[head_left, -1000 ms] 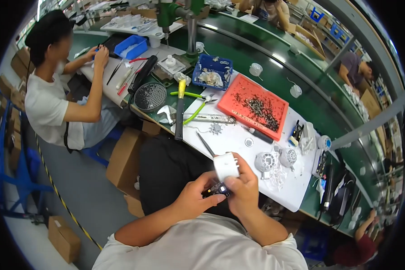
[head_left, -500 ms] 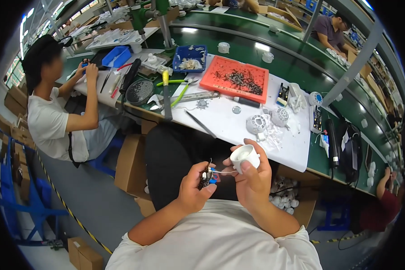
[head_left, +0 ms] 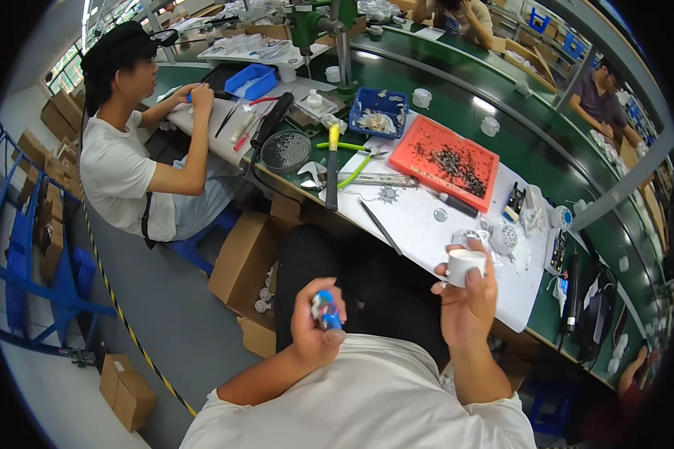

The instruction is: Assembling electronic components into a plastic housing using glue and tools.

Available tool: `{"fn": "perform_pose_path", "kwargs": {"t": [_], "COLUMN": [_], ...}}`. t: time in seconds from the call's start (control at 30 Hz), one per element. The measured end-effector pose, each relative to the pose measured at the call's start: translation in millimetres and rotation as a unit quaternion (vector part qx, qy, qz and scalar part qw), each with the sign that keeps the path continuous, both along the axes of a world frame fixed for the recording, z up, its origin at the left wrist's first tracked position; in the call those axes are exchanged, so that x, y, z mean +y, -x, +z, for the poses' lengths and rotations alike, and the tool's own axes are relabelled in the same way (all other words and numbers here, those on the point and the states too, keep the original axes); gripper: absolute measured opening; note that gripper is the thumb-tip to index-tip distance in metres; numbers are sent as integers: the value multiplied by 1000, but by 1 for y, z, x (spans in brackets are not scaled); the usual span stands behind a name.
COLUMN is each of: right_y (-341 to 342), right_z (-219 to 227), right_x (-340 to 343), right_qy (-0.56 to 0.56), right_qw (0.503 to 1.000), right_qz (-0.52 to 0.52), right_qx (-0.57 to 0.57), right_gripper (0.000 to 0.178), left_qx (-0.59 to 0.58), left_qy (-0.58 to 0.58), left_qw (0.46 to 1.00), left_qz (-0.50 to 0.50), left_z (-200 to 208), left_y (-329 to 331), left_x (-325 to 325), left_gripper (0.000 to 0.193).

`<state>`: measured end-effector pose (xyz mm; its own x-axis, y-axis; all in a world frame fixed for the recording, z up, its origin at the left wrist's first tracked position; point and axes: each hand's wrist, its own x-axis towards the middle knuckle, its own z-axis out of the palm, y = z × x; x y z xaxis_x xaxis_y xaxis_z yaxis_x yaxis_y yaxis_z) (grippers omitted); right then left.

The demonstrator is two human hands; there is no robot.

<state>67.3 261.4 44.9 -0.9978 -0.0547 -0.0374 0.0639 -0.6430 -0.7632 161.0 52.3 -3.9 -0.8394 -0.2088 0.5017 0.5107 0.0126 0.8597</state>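
My left hand (head_left: 311, 337) is closed around a small circuit board assembly (head_left: 325, 309) with blue parts, held over my lap; its finer details are blurred. Farther right and higher, my right hand (head_left: 468, 314) grips a white plastic cup-shaped housing (head_left: 466, 262) between thumb and fingers near the table's front edge. Its opening faces up. A wide gap separates the two hands, and I cannot make out any wire between them. Beyond the right hand, white perforated round covers (head_left: 504, 238) lie on the white sheet (head_left: 419, 236), one partly hidden by the fingers.
An orange tray (head_left: 404, 161) of small dark screws lies on the sheet. Nearby are a hammer (head_left: 332, 172), green-handled pliers (head_left: 354, 173), an adjustable wrench (head_left: 374, 179) and a blue bin (head_left: 363, 97). A co-worker (head_left: 127, 150) sits at left. An opened cardboard box (head_left: 240, 251) stands below the table.
My right hand has moved right and away with the white housing, apart from the left hand. The left hand has turned the board assembly, showing more blue. The whole view has shifted.
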Motion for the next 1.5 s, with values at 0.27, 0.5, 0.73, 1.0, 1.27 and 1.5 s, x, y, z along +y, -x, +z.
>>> {"fn": "perform_pose_path", "kwargs": {"t": [0.27, 0.5, 0.73, 1.0, 1.27, 1.5], "right_y": [-1, -28, -48, -44, 0, 7], "right_z": [-2, -14, -19, -15, -83, -89], "right_x": [46, 65, 72, 114, 188, 197], "right_qy": [-229, -218, -216, -344, -431, -375], "right_qw": [966, 956, 935, 897, 830, 865], "right_qz": [-95, -197, -271, -276, -350, -333], "right_qx": [79, -15, -71, -26, 58, 34], "right_gripper": [64, 63, 61, 61, 50, 44], "left_qx": [-235, -299, -305, -239, -250, -235], "left_qy": [-298, -320, -216, -23, -31, -14], "left_qw": [886, 812, 832, 920, 927, 938], "left_qz": [-267, -386, -410, -308, -277, -255], "left_z": [4, -6, -9, 3, 23, 57], "left_y": [28, 65, 98, 152, 189, 171], "left_x": [-3, 4, 18, 22, 17, 27], "left_gripper": [51, 54, 61, 58, 51, 50]}}
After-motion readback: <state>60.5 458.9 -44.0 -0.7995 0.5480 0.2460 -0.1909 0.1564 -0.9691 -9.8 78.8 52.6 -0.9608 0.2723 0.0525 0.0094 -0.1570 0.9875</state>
